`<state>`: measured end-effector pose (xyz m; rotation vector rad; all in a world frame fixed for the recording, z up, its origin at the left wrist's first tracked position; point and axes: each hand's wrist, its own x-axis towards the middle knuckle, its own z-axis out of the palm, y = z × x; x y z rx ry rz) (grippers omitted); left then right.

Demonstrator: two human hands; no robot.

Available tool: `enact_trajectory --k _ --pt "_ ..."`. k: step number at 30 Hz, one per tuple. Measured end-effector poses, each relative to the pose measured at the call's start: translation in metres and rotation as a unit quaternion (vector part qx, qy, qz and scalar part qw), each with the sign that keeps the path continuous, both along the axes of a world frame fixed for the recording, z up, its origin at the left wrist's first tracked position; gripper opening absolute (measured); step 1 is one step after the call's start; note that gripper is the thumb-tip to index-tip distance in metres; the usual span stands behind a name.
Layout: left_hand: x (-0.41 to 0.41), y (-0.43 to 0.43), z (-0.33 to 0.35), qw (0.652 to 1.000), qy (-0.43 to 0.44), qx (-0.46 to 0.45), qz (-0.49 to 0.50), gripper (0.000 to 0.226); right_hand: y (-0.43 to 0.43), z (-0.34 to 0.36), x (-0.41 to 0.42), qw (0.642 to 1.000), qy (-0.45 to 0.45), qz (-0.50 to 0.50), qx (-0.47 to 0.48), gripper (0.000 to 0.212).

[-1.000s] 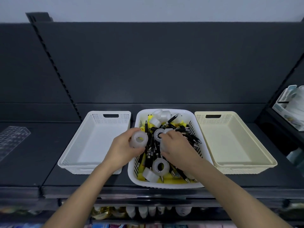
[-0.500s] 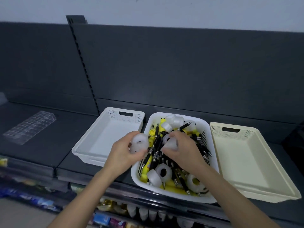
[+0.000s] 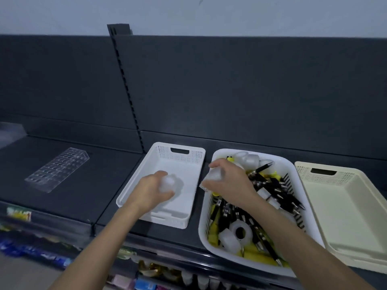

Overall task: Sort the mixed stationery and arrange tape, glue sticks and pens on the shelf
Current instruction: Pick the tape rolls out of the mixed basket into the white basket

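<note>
This is a shop. Dark metal shelving (image 3: 62, 204) has a slotted upright (image 3: 126, 91). Packaged goods (image 3: 150, 268) crowd the tier below.

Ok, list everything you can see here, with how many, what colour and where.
white tray: one, white, left of the basket
basket: one, white, middle of the shelf
cream tray: one, cream, right of the basket
pens: many, black, in the basket
glue sticks: several, yellow, in the basket
tape rolls: several, translucent white, in the basket
clear holder: one, transparent, flat on the shelf, far left
shelf: one, dark grey
goods on lower shelf: blurred, uncountable
left hand: one, fingers round a tape roll, over the white tray
right hand: one, fingers round a tape roll, at the basket's left rim
</note>
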<state>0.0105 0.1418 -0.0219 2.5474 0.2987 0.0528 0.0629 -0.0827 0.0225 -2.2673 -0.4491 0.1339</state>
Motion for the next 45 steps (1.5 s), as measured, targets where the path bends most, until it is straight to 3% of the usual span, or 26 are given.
enact_trajectory --k 4,11,17,21,24,31,37,45 --pt "0.010 0.021 -0.005 0.992 0.099 0.028 -0.066 0.061 0.049 -0.010 0.007 0.995 -0.035 0.050 -0.075 0.046" --pt "0.024 0.044 -0.022 0.979 0.139 0.067 -0.133 0.054 0.099 -0.045 0.012 0.956 -0.104 0.097 -0.257 0.034" --pt "0.031 0.054 -0.029 0.975 0.148 0.062 -0.151 0.066 0.104 -0.057 0.013 0.916 -0.138 0.117 -0.358 0.019" --pt "0.029 0.054 -0.029 0.981 0.128 0.047 -0.135 0.075 0.097 -0.053 0.011 0.923 -0.119 0.129 -0.344 0.041" --pt "0.028 0.050 -0.021 0.987 0.066 0.042 -0.137 0.068 0.083 -0.043 0.004 0.942 -0.134 0.099 -0.292 0.055" --pt "0.023 -0.014 0.002 0.971 -0.071 -0.036 -0.224 0.056 0.013 -0.038 -0.009 0.963 -0.216 -0.063 -0.148 0.036" --pt "0.034 -0.077 0.006 0.944 -0.103 -0.053 -0.308 0.054 -0.062 -0.039 -0.019 0.959 -0.160 -0.144 -0.183 0.038" --pt "0.070 -0.142 -0.008 0.921 -0.083 0.038 -0.380 0.057 -0.108 -0.055 -0.020 0.970 -0.079 -0.133 -0.188 0.065"
